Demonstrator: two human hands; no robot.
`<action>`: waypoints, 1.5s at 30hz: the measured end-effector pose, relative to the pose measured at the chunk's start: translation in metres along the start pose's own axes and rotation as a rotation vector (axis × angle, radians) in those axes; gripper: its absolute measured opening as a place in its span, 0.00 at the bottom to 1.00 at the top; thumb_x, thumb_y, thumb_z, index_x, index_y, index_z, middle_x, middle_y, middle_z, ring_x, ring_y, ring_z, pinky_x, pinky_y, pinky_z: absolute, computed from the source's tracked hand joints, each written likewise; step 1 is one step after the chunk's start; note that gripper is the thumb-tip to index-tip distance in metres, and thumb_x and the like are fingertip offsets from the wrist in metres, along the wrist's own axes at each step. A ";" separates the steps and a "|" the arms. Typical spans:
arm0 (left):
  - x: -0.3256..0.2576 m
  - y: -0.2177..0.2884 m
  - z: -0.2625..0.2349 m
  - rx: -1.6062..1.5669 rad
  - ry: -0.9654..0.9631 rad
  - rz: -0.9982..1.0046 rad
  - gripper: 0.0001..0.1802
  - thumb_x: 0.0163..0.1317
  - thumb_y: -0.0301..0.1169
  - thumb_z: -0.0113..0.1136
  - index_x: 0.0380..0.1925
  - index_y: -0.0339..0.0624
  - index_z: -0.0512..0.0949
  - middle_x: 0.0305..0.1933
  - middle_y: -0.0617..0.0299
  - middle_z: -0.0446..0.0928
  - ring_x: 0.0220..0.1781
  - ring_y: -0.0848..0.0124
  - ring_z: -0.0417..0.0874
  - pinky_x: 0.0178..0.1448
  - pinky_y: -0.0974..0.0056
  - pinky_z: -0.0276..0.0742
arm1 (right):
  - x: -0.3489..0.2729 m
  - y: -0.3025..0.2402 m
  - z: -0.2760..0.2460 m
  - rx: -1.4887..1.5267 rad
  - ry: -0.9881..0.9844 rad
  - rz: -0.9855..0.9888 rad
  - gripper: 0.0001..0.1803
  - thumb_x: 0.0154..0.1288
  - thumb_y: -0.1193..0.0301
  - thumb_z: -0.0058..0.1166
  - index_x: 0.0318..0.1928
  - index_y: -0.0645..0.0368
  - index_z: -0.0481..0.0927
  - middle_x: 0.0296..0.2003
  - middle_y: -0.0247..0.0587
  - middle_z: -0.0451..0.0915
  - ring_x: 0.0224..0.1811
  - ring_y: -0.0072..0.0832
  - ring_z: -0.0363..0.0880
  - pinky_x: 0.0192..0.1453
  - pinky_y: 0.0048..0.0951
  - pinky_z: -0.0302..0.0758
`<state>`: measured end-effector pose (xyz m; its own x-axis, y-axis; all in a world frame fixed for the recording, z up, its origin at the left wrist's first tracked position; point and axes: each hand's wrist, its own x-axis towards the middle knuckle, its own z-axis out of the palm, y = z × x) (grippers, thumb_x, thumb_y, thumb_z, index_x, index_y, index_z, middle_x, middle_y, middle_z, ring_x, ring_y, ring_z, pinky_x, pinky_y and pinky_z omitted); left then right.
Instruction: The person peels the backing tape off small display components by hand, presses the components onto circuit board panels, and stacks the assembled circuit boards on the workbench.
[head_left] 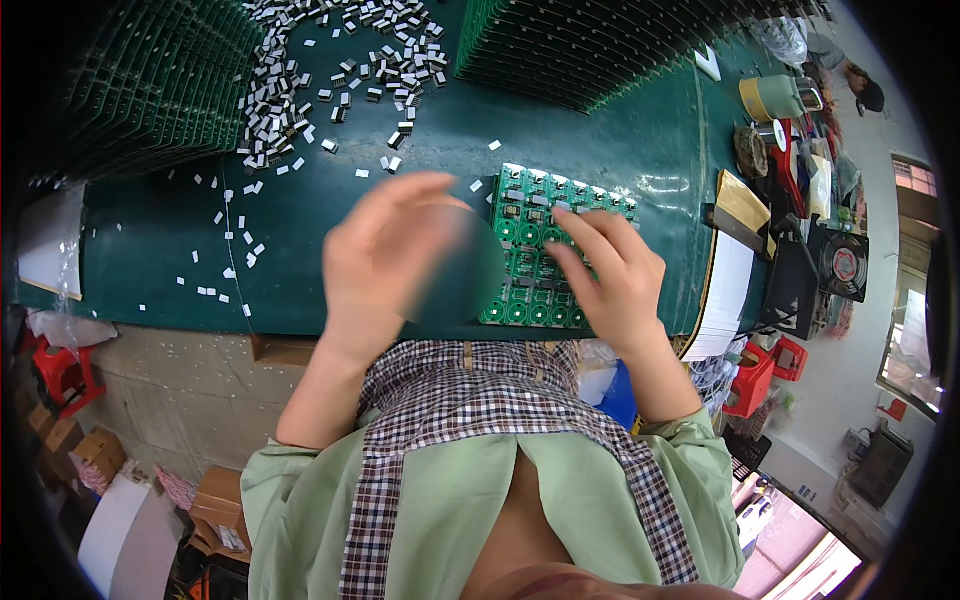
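A green circuit board panel (538,268) lies on the table in front of me, with rows of round outlines and small parts mounted on it. My right hand (618,275) is over its right side, thumb and forefinger apart, the fingertips at the parts in the middle rows. To the left of the panel, my left hand (395,260) is above the table and smeared by motion. Whether it holds anything is unclear. Beyond it lies a loose heap of small dark blocks with white tops (400,85).
Tall stacks of green circuit boards stand at the far left (160,85) and far right (590,45). Small white pieces (208,291) are scattered on the left of the green table (290,290). A green bottle (770,97), a paper sheet (722,290) and a fan (843,262) are at the right.
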<state>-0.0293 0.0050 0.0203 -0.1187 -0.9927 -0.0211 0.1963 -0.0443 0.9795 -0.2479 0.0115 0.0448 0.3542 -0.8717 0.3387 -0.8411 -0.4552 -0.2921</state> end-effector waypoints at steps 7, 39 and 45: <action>-0.010 -0.008 0.020 -0.336 -0.387 -0.334 0.30 0.53 0.14 0.60 0.57 0.38 0.64 0.38 0.60 0.75 0.43 0.76 0.77 0.47 0.72 0.77 | -0.009 -0.015 -0.010 0.504 -0.148 -0.040 0.12 0.46 0.78 0.64 0.35 0.59 0.82 0.32 0.39 0.77 0.31 0.32 0.79 0.32 0.28 0.76; -0.024 -0.020 0.048 -0.008 -0.169 0.114 0.06 0.55 0.18 0.61 0.34 0.31 0.78 0.35 0.57 0.79 0.36 0.72 0.81 0.42 0.70 0.79 | -0.034 -0.008 0.004 0.913 0.108 0.234 0.10 0.51 0.79 0.64 0.35 0.67 0.80 0.33 0.45 0.81 0.36 0.28 0.83 0.40 0.26 0.82; -0.024 -0.021 0.048 0.256 -0.159 0.453 0.06 0.50 0.18 0.62 0.29 0.34 0.78 0.32 0.56 0.78 0.31 0.67 0.80 0.33 0.68 0.76 | -0.039 -0.010 0.003 0.992 0.060 0.233 0.10 0.51 0.80 0.64 0.35 0.66 0.79 0.34 0.44 0.81 0.36 0.27 0.83 0.40 0.25 0.82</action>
<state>-0.0770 0.0355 0.0099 -0.2265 -0.8761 0.4256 0.0205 0.4326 0.9014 -0.2519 0.0500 0.0318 0.1811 -0.9596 0.2152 -0.1588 -0.2445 -0.9566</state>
